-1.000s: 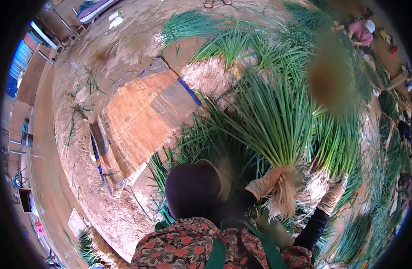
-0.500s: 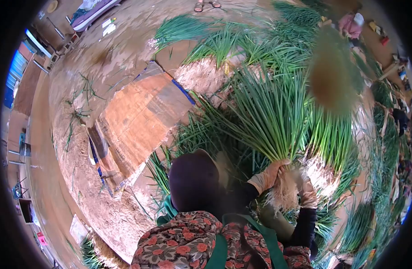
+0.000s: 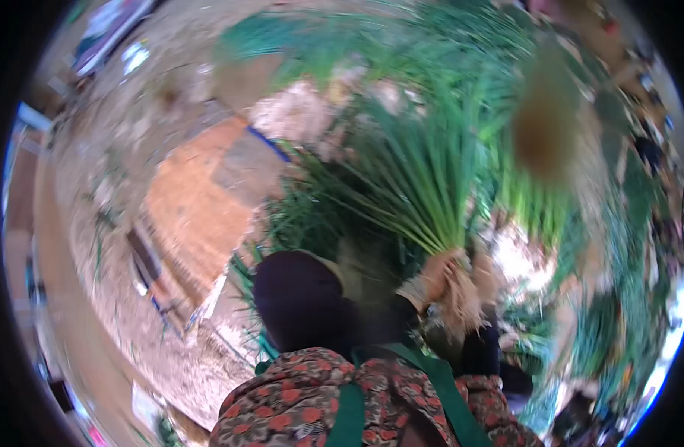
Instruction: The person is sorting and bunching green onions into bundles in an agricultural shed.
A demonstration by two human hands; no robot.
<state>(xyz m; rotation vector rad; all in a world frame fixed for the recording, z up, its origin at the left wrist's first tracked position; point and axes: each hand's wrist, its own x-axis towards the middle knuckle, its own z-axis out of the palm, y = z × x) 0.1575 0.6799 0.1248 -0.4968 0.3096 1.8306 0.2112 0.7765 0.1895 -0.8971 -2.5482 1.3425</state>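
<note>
My left hand [image 3: 434, 274], in a tan glove, grips a thick bundle of green onions [image 3: 420, 175] just above its pale roots [image 3: 461, 307]. The green tops fan up and away from me. My right hand [image 3: 488, 277], also gloved, is pressed against the same bundle at the root end, right beside the left hand. The picture is blurred by motion, so the fingers are hard to make out. My dark hat [image 3: 301, 305] and flowered shirt with green apron straps [image 3: 349, 402] fill the bottom middle.
More green onions lie in piles all around, with another bundle [image 3: 536, 201] to the right. A flattened cardboard sheet [image 3: 197, 208] lies on the dirt floor [image 3: 111, 171] to the left. An out-of-focus brown blob [image 3: 539, 141] hangs close to the lens.
My right hand has come in from a second bundle on the right and now meets the left hand at the root end of the held bundle. The view has swung and blurred.
</note>
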